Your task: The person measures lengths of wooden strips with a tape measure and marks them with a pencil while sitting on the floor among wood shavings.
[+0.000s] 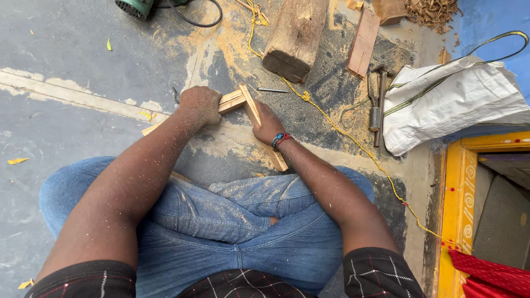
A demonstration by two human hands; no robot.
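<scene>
Head view: a person sits cross-legged on a grey concrete floor [66, 127] dusted with sawdust. The left hand [200, 105] is closed over one wooden strip [232, 101], pressing it flat to the floor, probably so it cannot slide. The right hand [269, 126] grips a second wooden strip [253, 110] that runs back toward the knees and meets the first at a rough right angle, the two touching at a corner just in front of the crossed legs in blue jeans [232, 221]. The grip looks set to keep the joint square.

Farther out, toward the top edge of the floor, lies a thick log [295, 33], with a flat wood block [363, 43] beside it. A hammer [381, 99] lies near a white sack [452, 102] at the right edge. A single nail [272, 90] lies just beyond the joint, within reach. A yellow cord [353, 140] trails across the floor, and a green power tool [135, 6] sits at the top left corner.
</scene>
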